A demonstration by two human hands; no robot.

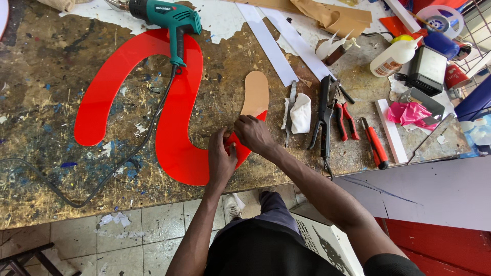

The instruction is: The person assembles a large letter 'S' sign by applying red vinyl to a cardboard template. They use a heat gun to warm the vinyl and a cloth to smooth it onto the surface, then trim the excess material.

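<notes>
A large red S-shaped acrylic piece (174, 138) lies flat on a paint-stained wooden workbench (46, 168). Its right arm still carries tan protective film (255, 93) at the tip. My left hand (221, 158) presses on the red piece near the table's front edge, fingers pinched at the film's torn edge. My right hand (254, 134) sits just beside it, fingertips gripping the film where tan meets bare red. A teal heat gun (166, 20) rests on the upper part of the red piece, its black cord (128, 153) trailing left across the bench.
To the right lie a crumpled white rag (299, 113), a metal blade (290, 110), a black tool (326, 115), red-handled pliers (346, 120), a red utility knife (375, 144), white strips (276, 43), glue bottles (394, 56) and pink film (409, 113). Tiled floor (153, 230) lies below.
</notes>
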